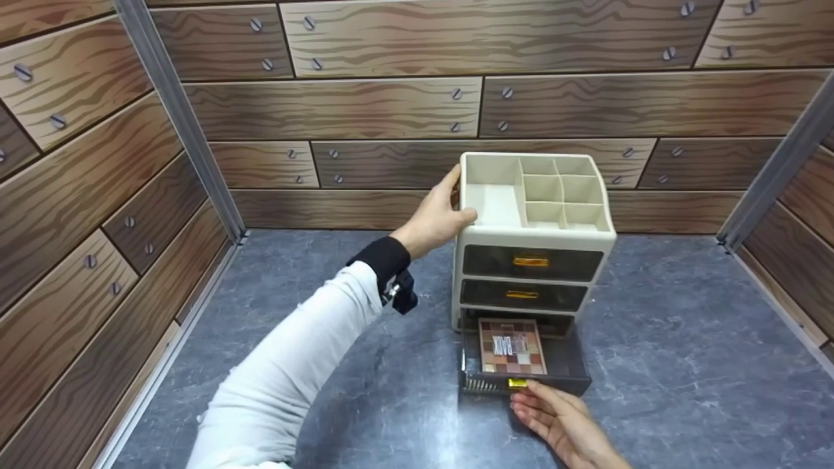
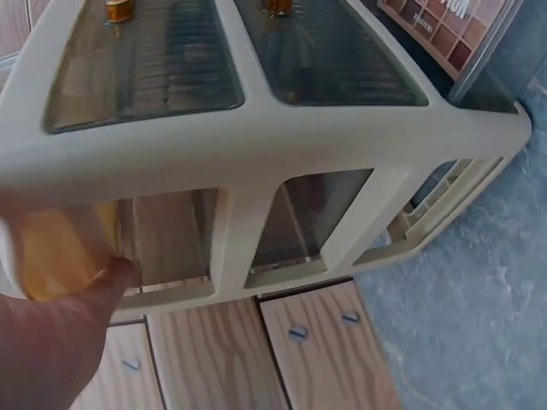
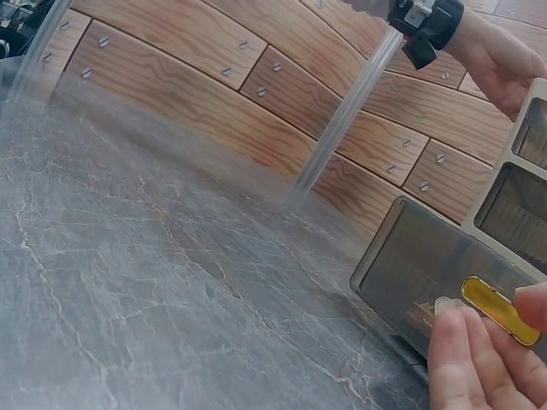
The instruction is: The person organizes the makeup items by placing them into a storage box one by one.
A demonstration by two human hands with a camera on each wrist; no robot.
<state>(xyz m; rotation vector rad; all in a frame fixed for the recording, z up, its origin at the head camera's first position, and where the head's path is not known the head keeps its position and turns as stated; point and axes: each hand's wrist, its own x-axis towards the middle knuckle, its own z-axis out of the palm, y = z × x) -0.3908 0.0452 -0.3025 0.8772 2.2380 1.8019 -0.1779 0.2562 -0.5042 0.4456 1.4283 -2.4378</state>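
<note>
A grey marbled table (image 1: 684,365) is enclosed by wood-patterned walls (image 1: 339,107). On it stands a cream organiser (image 1: 534,241), whose bottom drawer (image 1: 524,371) is pulled out with an eyeshadow palette (image 1: 511,346) lying inside. The drawer's gold handle (image 3: 500,309) is pinched by the fingertips of the right hand (image 1: 560,423), while the organiser's upper left edge is gripped by the left hand (image 1: 440,215). The drawer step is judged to be in hand; a straight, level motion along the drawer's track is called for next, with the organiser kept braced.
</note>
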